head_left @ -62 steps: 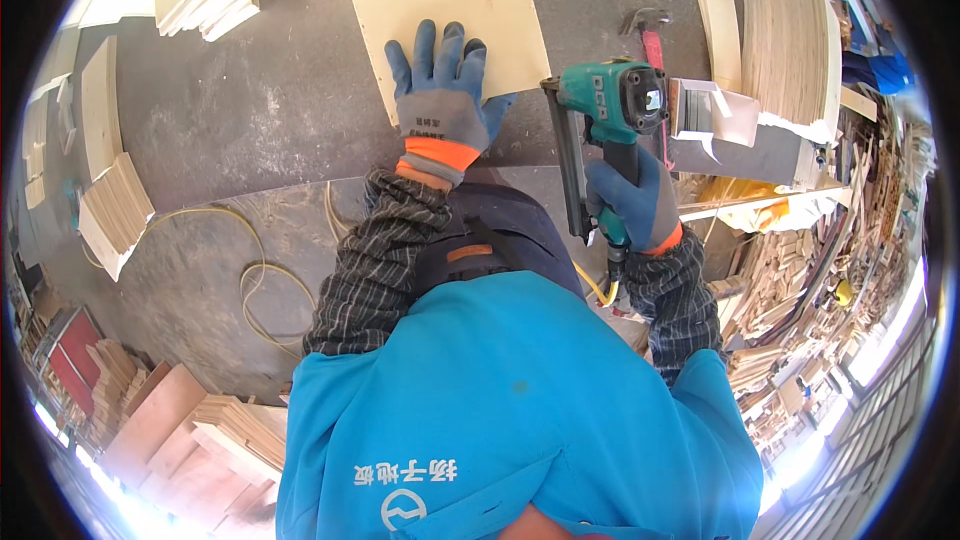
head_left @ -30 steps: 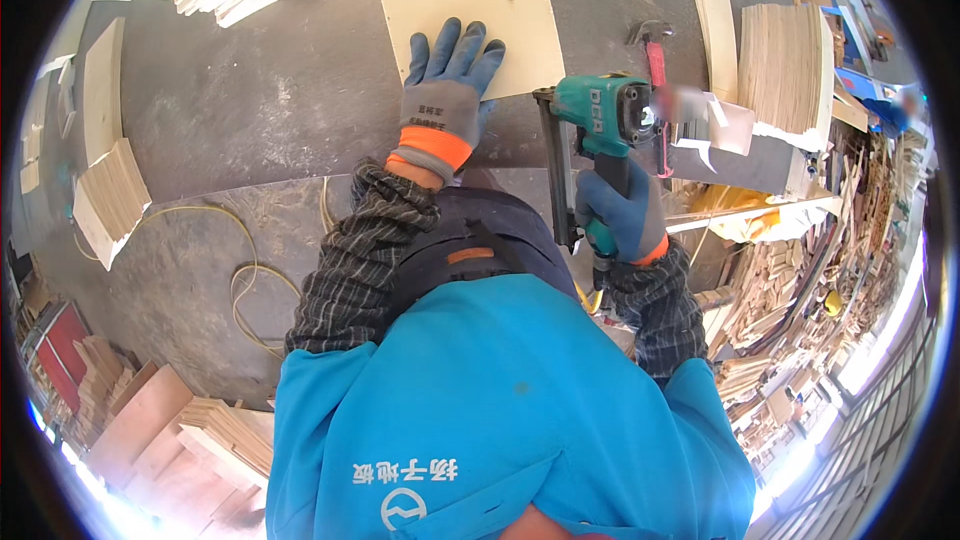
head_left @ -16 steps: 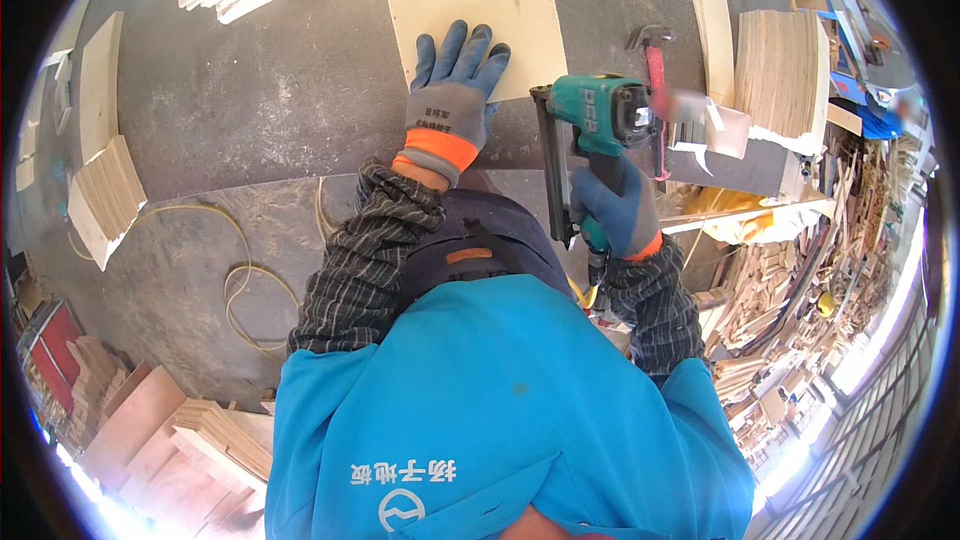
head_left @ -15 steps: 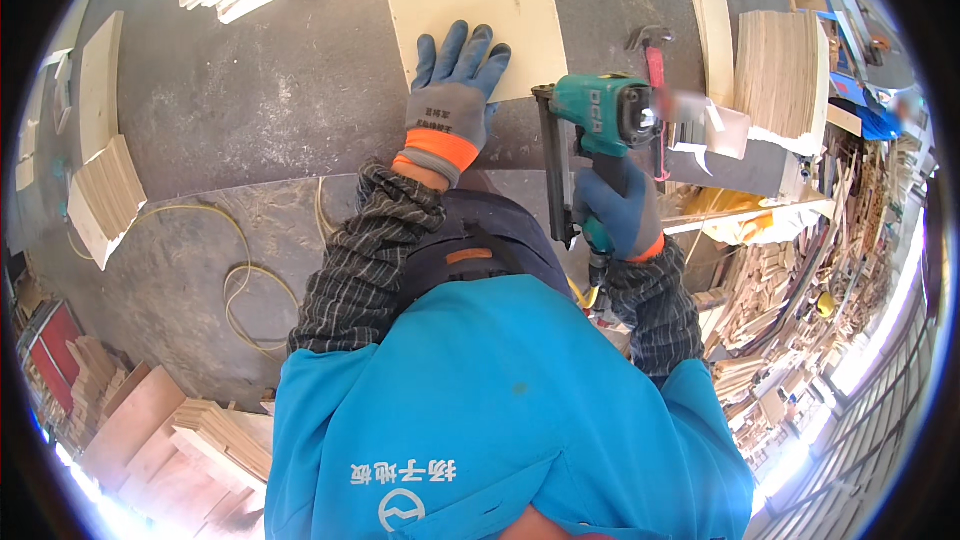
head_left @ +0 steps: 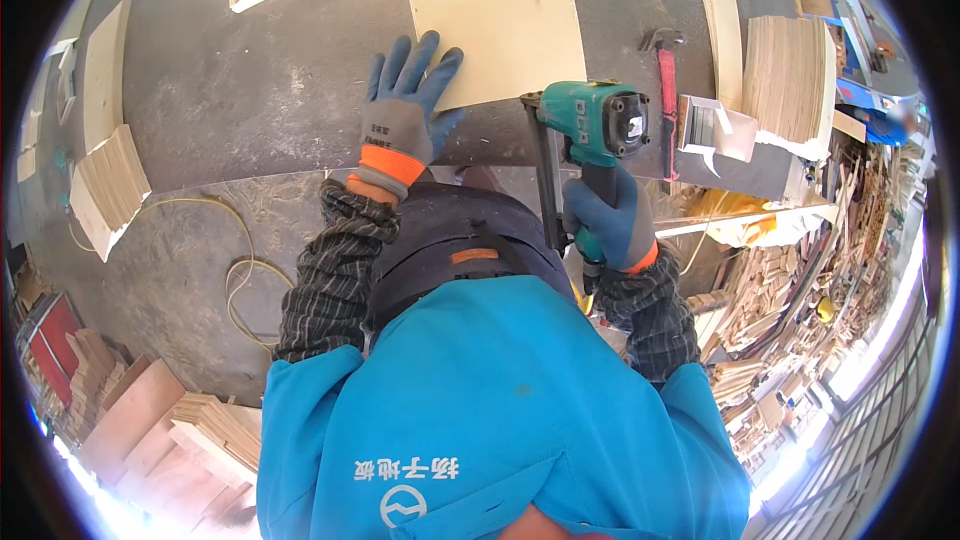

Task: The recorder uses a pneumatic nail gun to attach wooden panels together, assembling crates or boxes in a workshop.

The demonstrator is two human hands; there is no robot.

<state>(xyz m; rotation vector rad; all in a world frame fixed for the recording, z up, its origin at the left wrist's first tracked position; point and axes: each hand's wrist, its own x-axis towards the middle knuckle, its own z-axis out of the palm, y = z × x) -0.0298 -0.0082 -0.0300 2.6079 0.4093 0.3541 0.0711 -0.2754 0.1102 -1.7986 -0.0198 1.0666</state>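
A pale plywood board [head_left: 500,15] lies on the dark grey worktable [head_left: 260,90] in front of me. My left hand [head_left: 405,105], in a grey and blue glove with an orange cuff, is open at the board's left near corner, fingers spread; whether it touches the board I cannot tell. My right hand [head_left: 612,215], gloved alike, is wrapped round the grip of a teal nail gun [head_left: 590,120]. The gun's nose points left, close to the board's right near corner, and its long black magazine runs down toward me.
Right of the gun lie a red-handled claw hammer [head_left: 667,105] and an opened carton of metal strips [head_left: 715,127]. Plywood stacks stand at the right [head_left: 790,75] and left [head_left: 110,185]. A yellow hose [head_left: 240,270] coils on the floor. Wood scraps [head_left: 780,280] pile up at the right.
My left hand has slid left, off the middle of the board's near edge to its left corner. The nail gun has shifted slightly in my right hand's grip position, still held.
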